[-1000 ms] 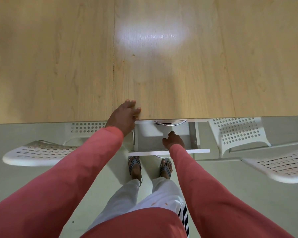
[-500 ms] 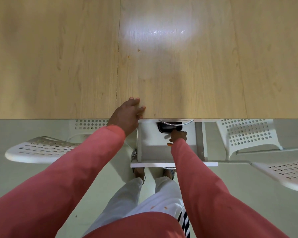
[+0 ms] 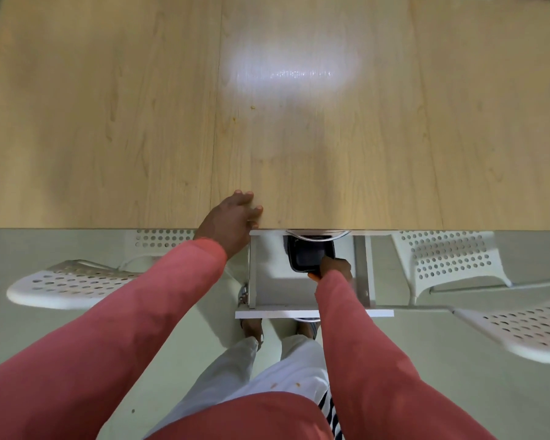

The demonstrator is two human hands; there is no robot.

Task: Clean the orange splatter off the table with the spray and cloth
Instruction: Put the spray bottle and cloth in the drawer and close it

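Observation:
A light wooden table [image 3: 331,160] fills the upper half of the view. Small orange specks [image 3: 252,107] dot its middle, near a bright light reflection. My left hand [image 3: 232,217] rests flat on the table's front edge, fingers spread. Under the edge a white drawer [image 3: 267,281] stands pulled out. My right hand [image 3: 335,267] reaches into it and grips the near rim of a black container [image 3: 308,255], which sits at the drawer's back, partly under the tabletop. No spray bottle or cloth is in view.
White perforated chairs stand at the left [image 3: 70,284] and at the right [image 3: 451,262], with another seat [image 3: 527,328] at the lower right. The drawer's front panel [image 3: 299,313] juts toward my legs. The floor is pale green.
The drawer has slid further out. My right hand went from the drawer's front deeper inside and took hold of the black container. My left hand stayed on the table edge.

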